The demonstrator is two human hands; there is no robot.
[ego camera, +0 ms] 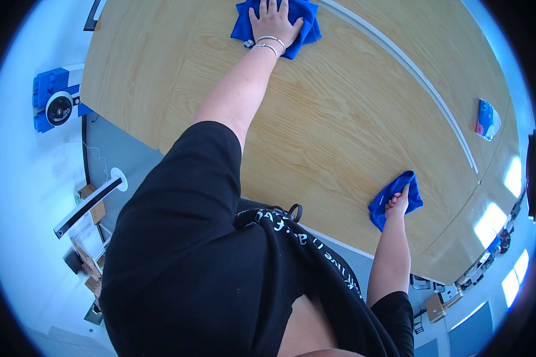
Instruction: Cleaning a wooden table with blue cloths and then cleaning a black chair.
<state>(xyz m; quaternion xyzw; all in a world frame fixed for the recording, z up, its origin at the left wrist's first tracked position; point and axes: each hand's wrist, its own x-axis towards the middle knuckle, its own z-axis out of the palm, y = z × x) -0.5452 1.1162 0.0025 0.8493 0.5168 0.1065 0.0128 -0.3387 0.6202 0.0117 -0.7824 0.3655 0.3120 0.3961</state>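
Note:
My left hand (pixel 274 22) lies palm down with fingers spread on a blue cloth (pixel 311 26) at the top of the view, two metal bangles at its wrist. The cloth lies in uneven layers on the wood-grain table (pixel 321 134). A small pale object (pixel 249 43) sits at the cloth's lower left edge, by the wrist. Lower right, my right hand (pixel 397 204) has curled fingers gripping a second, smaller blue cloth (pixel 379 209), one finger stretched along it. That cloth rests on the table near its front edge and bears a small white tag.
A pale strip (pixel 411 67) curves across the table beyond my hands. A blue and white soft packet (pixel 487 120) lies at the table's right. Left of the table are a round black and white fan-like device (pixel 59 110) and a white stand with a dark bar (pixel 89 205).

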